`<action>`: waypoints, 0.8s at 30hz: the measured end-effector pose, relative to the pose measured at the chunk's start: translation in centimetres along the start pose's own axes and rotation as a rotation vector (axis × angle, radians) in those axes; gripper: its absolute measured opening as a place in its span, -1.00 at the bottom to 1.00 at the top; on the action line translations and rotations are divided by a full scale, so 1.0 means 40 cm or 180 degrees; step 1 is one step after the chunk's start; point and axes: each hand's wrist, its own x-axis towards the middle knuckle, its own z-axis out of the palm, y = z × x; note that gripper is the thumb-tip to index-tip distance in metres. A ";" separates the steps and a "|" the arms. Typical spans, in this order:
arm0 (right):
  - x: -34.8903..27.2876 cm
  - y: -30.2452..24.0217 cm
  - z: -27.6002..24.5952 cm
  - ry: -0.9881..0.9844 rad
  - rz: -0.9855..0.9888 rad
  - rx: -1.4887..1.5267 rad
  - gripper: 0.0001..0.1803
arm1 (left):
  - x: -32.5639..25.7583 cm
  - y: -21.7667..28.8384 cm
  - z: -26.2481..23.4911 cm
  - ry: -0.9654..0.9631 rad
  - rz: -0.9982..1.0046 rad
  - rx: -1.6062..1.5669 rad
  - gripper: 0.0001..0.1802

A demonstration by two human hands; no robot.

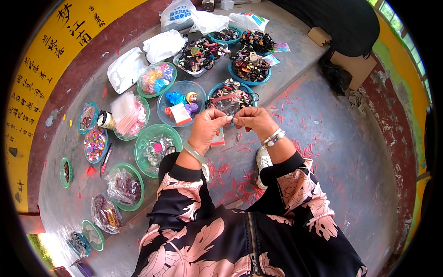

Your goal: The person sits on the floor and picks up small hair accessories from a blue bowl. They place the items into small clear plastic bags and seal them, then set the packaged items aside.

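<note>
In front of me my left hand [208, 128] and my right hand [259, 123] meet, thumbs and forefingers pinched close together. What looks like a small clear plastic bag [227, 107] is held between their fingertips; its contents are hard to make out. Just beyond the fingers stands a blue basin [255, 95] heaped with dark and pink hair ties [235, 95]. Below my hands lies a small red-and-white box [218, 137], partly hidden by the left hand. A pale bangle circles my left wrist, and a beaded bracelet my right.
Left of my hands are a clear basin [162, 110] with blue and purple pieces, a green basin [139, 171] with packaged items, and a basin of colourful beads [95, 144]. Fuller basins [249, 83] and white bags [127, 69] stand farther back. Red scraps [310, 150] litter the floor.
</note>
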 end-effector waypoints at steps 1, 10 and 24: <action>-0.001 -0.002 0.001 0.0016 0.0006 -0.0016 -0.89 | -0.001 0.001 0.001 0.0019 0.0008 0.0004 -0.88; -0.007 -0.003 0.012 0.0416 -0.0622 -0.0032 -0.86 | -0.004 0.005 0.005 -0.0021 -0.0027 -0.0178 -0.89; -0.046 -0.031 0.068 0.1306 -0.2500 -0.2655 -0.87 | -0.004 -0.027 0.025 0.0195 0.0556 0.1386 -0.87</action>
